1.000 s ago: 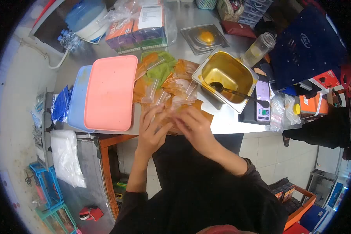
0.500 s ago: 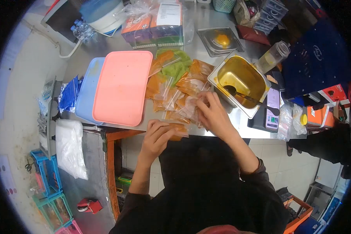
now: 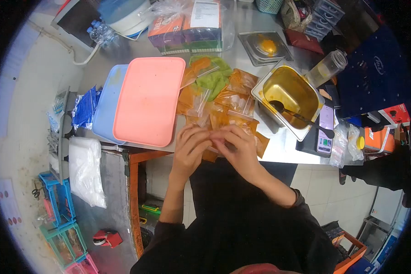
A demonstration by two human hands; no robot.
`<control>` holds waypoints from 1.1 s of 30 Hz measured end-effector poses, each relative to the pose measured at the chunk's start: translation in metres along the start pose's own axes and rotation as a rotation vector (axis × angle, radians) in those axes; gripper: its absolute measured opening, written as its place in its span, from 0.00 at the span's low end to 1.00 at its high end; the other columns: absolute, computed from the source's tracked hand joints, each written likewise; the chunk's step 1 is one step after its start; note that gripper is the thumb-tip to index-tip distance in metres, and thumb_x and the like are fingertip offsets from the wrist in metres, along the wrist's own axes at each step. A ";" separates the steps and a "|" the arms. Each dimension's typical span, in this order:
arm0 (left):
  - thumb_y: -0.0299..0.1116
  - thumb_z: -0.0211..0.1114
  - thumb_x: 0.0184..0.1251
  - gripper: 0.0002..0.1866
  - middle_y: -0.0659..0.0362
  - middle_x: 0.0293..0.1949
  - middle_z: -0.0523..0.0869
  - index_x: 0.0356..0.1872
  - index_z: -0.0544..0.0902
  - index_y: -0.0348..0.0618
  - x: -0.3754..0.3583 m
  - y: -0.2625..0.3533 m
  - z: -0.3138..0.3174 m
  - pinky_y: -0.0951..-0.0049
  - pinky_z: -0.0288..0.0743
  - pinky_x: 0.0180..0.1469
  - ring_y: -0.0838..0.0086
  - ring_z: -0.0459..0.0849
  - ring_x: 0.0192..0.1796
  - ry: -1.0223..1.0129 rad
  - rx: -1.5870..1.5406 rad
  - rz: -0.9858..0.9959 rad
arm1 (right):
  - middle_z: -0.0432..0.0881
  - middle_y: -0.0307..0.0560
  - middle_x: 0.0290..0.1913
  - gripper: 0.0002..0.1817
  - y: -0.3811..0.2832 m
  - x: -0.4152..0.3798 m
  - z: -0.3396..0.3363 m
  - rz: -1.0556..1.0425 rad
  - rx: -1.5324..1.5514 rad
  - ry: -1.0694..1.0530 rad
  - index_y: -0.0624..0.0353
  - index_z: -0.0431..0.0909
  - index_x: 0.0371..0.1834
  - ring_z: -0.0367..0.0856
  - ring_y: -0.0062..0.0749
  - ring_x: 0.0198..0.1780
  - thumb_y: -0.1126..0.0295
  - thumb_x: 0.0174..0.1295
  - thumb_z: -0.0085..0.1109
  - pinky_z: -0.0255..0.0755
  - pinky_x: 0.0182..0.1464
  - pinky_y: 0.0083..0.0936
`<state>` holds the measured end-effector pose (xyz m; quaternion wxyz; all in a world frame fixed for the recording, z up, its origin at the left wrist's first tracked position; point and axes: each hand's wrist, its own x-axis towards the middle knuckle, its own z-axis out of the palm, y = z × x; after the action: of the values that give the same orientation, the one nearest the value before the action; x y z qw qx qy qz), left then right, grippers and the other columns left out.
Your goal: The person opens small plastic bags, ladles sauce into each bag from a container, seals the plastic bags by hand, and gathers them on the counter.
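Observation:
My left hand [image 3: 189, 150] has its fingers curled round a small zip bag of orange sauce [image 3: 209, 156], low at the counter's front edge. Close against it, my right hand [image 3: 237, 148] pinches the top of the same bag; the fingertips of both hands meet there and hide most of it. Several more filled zip bags [image 3: 235, 101] lie flat in a loose pile just beyond my hands. A green cloth [image 3: 213, 82] is partly under the pile. Right of the bags stands a steel food pan [image 3: 271, 82] smeared with orange, with a black ladle [image 3: 301, 118] resting across it.
A pink tray [image 3: 148, 100] overlaps a blue tray [image 3: 104, 109] on the left. Behind are a wrapped box [image 3: 185, 34] and a soiled steel lid [image 3: 260, 55]. A clear jar [image 3: 329, 66] and a phone [image 3: 325, 128] lie at the right. Another person's dark-clothed leg [image 3: 374, 176] shows there.
My right hand has left the pile and moved left to the bag in my left hand, so both hands now meet. The view has shifted slightly.

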<state>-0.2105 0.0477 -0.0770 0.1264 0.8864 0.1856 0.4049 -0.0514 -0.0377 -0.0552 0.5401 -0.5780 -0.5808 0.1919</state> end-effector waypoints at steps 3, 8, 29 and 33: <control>0.21 0.66 0.48 0.13 0.54 0.44 0.85 0.38 0.83 0.39 -0.014 -0.003 0.001 0.58 0.73 0.51 0.59 0.83 0.48 -0.012 -0.098 0.006 | 0.78 0.49 0.46 0.18 -0.010 -0.003 -0.019 0.108 0.105 -0.190 0.60 0.81 0.50 0.80 0.41 0.44 0.81 0.55 0.64 0.77 0.47 0.31; 0.22 0.66 0.47 0.14 0.55 0.42 0.85 0.39 0.83 0.38 -0.014 0.005 -0.008 0.61 0.72 0.49 0.61 0.84 0.46 -0.060 -0.128 0.001 | 0.77 0.47 0.51 0.27 0.009 0.008 -0.038 -0.053 -0.215 -0.273 0.57 0.77 0.57 0.73 0.46 0.55 0.84 0.49 0.62 0.71 0.56 0.37; 0.21 0.67 0.51 0.10 0.56 0.52 0.85 0.36 0.85 0.41 -0.011 0.018 -0.016 0.54 0.69 0.59 0.61 0.82 0.57 0.006 0.140 -0.063 | 0.76 0.51 0.41 0.09 -0.016 0.009 -0.014 -0.058 -0.072 -0.236 0.65 0.78 0.41 0.81 0.47 0.42 0.78 0.58 0.63 0.76 0.44 0.36; 0.19 0.69 0.49 0.09 0.56 0.41 0.87 0.34 0.84 0.39 -0.018 0.022 -0.026 0.61 0.69 0.52 0.64 0.86 0.44 -0.014 0.129 -0.086 | 0.79 0.47 0.40 0.11 -0.016 0.009 -0.011 -0.060 0.051 -0.268 0.61 0.83 0.44 0.82 0.42 0.41 0.76 0.57 0.68 0.76 0.42 0.30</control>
<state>-0.2362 0.0223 -0.0644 0.0876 0.8867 0.2482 0.3801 -0.0473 -0.0385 -0.0339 0.4780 -0.5155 -0.6597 0.2658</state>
